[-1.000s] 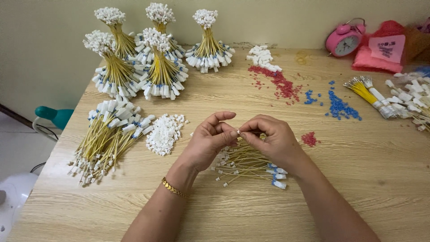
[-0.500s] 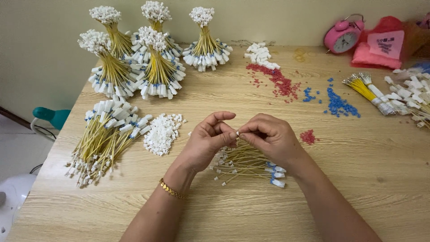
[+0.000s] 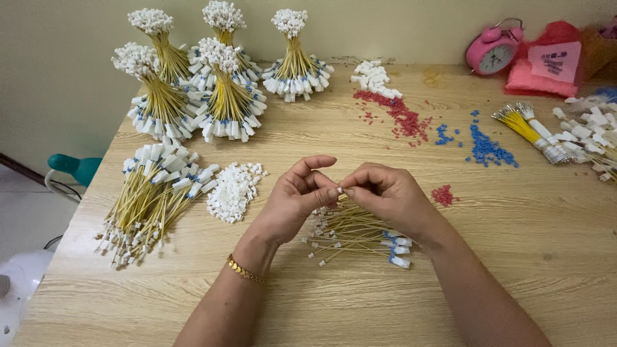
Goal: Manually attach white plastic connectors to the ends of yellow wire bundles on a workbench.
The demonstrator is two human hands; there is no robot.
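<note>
This looks like a home where someone makes small parts by hand. A wooden worktop point(image 3: 527, 270) holds bundles of yellow wires point(image 3: 225, 96), tiny beads point(image 3: 485, 148), and a pink alarm clock point(image 3: 493, 51).

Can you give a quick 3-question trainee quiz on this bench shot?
1. True or false: the left hand and right hand meet above the small yellow wire bundle.
2. What lies just left of the left hand? A) loose white connectors B) blue beads C) pink alarm clock
3. The left wrist wears a gold ____.

Key: 1 true; 2 A; 3 bracelet.
</note>
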